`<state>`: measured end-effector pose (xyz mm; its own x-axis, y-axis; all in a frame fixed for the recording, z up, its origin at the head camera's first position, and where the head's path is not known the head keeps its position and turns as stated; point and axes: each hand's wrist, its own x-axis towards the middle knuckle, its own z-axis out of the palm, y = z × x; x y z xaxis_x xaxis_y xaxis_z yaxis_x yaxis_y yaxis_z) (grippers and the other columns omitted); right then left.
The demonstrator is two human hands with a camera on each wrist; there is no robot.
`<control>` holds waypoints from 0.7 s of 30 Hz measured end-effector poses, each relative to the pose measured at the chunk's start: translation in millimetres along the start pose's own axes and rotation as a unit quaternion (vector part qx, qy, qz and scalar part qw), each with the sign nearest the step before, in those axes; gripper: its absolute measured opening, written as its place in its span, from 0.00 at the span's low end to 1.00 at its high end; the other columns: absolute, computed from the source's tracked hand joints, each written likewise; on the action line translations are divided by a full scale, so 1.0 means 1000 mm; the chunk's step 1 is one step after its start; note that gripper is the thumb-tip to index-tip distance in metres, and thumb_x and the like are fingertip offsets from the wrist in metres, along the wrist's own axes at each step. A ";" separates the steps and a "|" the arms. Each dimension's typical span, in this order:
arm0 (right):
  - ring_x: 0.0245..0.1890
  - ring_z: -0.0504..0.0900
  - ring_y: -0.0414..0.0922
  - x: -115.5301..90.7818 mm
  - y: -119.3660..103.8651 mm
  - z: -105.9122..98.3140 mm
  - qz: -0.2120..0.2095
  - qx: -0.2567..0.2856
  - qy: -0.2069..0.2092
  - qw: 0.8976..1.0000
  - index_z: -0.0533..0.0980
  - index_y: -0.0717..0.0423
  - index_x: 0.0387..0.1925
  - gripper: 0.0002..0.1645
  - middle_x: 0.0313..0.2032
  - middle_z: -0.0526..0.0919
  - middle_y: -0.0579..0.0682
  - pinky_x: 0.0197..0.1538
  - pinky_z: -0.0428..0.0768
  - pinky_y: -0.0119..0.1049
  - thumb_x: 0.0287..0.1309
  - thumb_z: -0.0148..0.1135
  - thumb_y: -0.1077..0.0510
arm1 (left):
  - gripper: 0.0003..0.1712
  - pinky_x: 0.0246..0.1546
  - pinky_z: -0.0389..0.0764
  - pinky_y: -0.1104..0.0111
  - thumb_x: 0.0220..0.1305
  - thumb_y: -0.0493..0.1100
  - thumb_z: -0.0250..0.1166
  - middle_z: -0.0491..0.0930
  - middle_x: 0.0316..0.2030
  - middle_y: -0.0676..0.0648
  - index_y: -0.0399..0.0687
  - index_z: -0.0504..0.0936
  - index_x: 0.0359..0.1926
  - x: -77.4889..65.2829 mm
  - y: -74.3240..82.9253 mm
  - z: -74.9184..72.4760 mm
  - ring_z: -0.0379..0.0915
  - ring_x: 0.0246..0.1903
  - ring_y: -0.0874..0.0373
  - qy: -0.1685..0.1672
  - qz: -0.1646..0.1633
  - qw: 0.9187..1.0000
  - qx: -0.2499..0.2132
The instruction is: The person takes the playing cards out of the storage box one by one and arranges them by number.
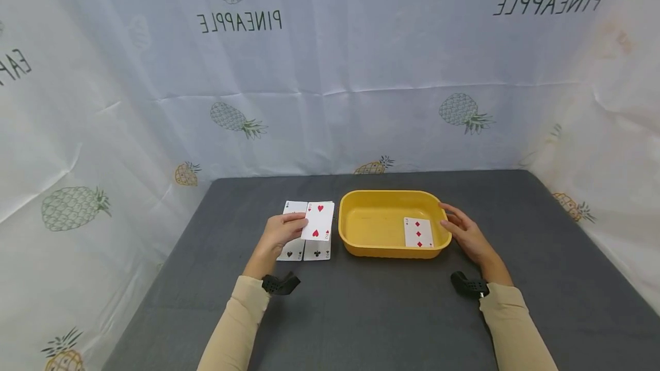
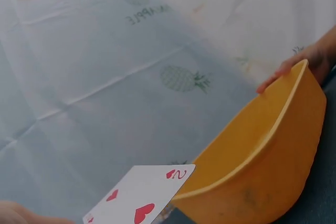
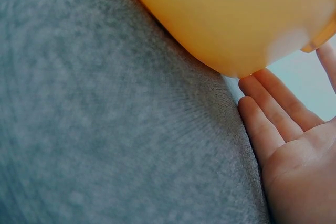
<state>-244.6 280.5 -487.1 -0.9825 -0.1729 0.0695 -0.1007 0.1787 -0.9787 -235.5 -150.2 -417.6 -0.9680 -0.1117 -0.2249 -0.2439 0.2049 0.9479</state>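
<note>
In the head view, my left hand (image 1: 281, 231) pinches a two of hearts (image 1: 317, 221) by its left edge, above several face-up playing cards (image 1: 317, 252) on the dark table. The hearts card (image 2: 140, 195) also appears in the left wrist view, with part of the hand at the lower left. My right hand (image 1: 466, 235) holds the right end of a yellow plastic basin (image 1: 361, 252), its thumb at the rim. Some fingers (image 3: 262, 124) lie against the outer wall in the right wrist view. Inside the basin lies a three of diamonds (image 1: 417, 232), face up.
The dark grey table (image 1: 371, 314) extends around the basin and cards. A pale curtain (image 1: 330, 62) printed with pineapples hangs behind the table and along both sides. Black straps (image 1: 278, 284) with devices circle both wrists.
</note>
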 end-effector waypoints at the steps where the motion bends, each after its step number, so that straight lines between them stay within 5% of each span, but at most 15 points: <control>1: 0.47 0.74 0.22 0.000 0.000 0.000 0.003 -0.003 0.001 1.000 0.55 0.53 0.72 0.34 0.54 0.70 0.35 0.48 0.76 0.14 0.70 0.52 0.54 | 0.20 0.43 0.86 0.69 0.62 0.37 0.64 0.79 0.54 0.33 0.33 0.79 0.55 0.000 -0.001 -0.004 0.80 0.35 0.62 0.001 0.000 1.000 0.001; 7: 0.47 0.73 0.21 -0.001 -0.001 0.000 0.015 -0.013 -0.003 1.000 0.53 0.53 0.73 0.35 0.67 0.59 0.69 0.48 0.75 0.13 0.70 0.51 0.52 | 0.22 0.41 0.84 0.72 0.63 0.38 0.63 0.77 0.56 0.33 0.34 0.77 0.57 0.004 -0.014 -0.028 0.79 0.36 0.63 0.019 -0.021 0.999 0.018; 9: 0.47 0.73 0.21 -0.001 -0.001 0.000 0.014 -0.011 -0.003 1.000 0.53 0.54 0.73 0.35 0.67 0.59 0.69 0.48 0.75 0.13 0.70 0.51 0.53 | 0.22 0.39 0.83 0.74 0.64 0.38 0.63 0.77 0.57 0.33 0.33 0.76 0.58 0.006 -0.019 -0.035 0.78 0.36 0.64 0.022 -0.027 0.999 0.020; 15: 0.47 0.74 0.22 -0.002 -0.003 0.000 0.011 -0.011 0.002 1.000 0.53 0.55 0.73 0.35 0.60 0.68 0.49 0.48 0.76 0.14 0.70 0.52 0.53 | 0.24 0.32 0.81 0.79 0.62 0.39 0.65 0.78 0.56 0.34 0.33 0.76 0.58 0.007 -0.028 -0.056 0.77 0.32 0.67 0.037 -0.037 0.998 0.026; 21: 0.47 0.73 0.21 -0.001 -0.002 0.001 0.016 -0.014 0.003 1.000 0.53 0.54 0.73 0.35 0.66 0.60 0.68 0.48 0.75 0.13 0.70 0.51 0.52 | 0.24 0.32 0.80 0.79 0.62 0.39 0.64 0.76 0.58 0.33 0.33 0.76 0.58 0.013 -0.039 -0.072 0.77 0.33 0.66 0.055 -0.058 0.996 0.039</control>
<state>-243.7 279.3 -485.5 -0.9862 -0.1607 0.0390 -0.0730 0.2116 -0.9746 -234.4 -229.9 -441.5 -0.9218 -0.2432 -0.3020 -0.3617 0.2588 0.8956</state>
